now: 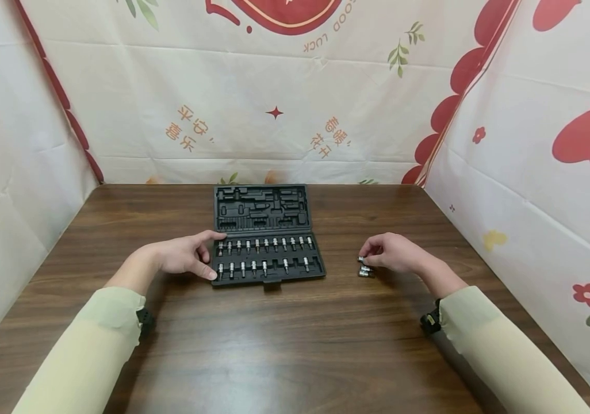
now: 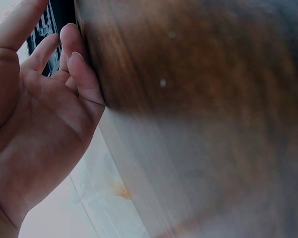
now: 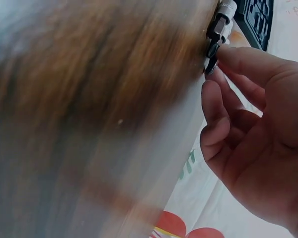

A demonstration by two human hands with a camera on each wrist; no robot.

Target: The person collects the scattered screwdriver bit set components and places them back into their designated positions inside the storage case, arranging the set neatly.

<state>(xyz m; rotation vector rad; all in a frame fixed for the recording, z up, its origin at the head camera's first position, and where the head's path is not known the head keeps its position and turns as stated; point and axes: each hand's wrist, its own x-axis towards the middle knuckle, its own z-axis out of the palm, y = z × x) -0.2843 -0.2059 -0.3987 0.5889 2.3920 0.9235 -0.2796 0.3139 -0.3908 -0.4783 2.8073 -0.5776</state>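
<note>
A black plastic socket case (image 1: 269,282) lies unfolded on the table, with two rows of silver bit sockets (image 1: 257,246) in its near half. Some slots in the front row hold nothing. My left hand (image 1: 181,255) rests at the case's left side, thumb on the near corner and index finger by the hinge. In the left wrist view its palm shows bare. To the right of the case, my right hand (image 1: 397,253) pinches a small bit socket (image 1: 360,259) between thumb and fingers. Other loose bit sockets (image 1: 364,273) lie just in front, close together; the fingers partly hide them.
The case's moulded lid (image 1: 262,208) lies back toward the rear of the brown wooden table (image 1: 284,345). Printed white cloth (image 1: 274,75) hangs behind and along both sides. Table surface separates the case from the loose sockets.
</note>
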